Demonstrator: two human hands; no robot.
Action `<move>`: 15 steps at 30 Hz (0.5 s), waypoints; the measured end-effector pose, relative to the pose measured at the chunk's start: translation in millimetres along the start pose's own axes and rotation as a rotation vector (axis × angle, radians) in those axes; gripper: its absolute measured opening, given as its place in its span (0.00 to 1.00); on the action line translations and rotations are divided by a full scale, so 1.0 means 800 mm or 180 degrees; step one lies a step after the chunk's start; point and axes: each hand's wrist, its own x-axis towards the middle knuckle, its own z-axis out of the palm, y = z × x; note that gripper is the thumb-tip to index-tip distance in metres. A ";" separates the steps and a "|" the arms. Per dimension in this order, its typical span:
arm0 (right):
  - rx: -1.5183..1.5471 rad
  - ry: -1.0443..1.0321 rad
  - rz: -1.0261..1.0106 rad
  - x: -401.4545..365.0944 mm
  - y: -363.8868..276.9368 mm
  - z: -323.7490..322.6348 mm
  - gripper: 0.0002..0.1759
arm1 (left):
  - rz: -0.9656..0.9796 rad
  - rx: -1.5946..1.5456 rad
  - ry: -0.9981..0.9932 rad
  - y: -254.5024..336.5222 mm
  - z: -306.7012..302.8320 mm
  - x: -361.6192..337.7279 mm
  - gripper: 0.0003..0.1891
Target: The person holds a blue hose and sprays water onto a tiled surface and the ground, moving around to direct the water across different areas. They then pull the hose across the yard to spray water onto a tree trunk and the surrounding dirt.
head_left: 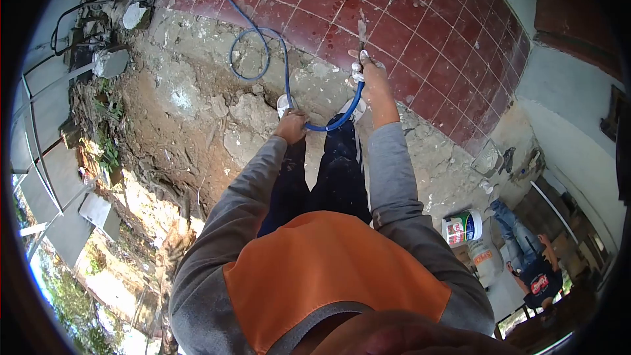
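Observation:
A blue hose [334, 126] runs between my two hands in a short downward curve. My right hand [373, 77] is wrapped round its end part, held out over the edge of the red tiled floor [420, 13], with white patches on the fingers. Just ahead of that fist a narrow dark and pale streak [361, 29] stretches over the tiles; I cannot tell whether it is water or a tool tip. Closer to my body, my left hand [292, 125] grips the hose above my left shoe. Beyond it, the hose loops on the ground and trails off to the upper left.
Broken concrete and soil [197, 102] lie under and left of my feet, with rubble blocks [110, 62] farther left. A white wall [565, 105] bounds the right side. At lower right stand a paint bucket [462, 228], a sack [485, 260] and another person [539, 276].

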 end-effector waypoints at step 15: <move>-0.0239 0.0263 -0.0315 -0.032 -0.065 0.025 0.15 | -0.0609 -0.1229 0.1143 0.099 -0.093 0.068 0.15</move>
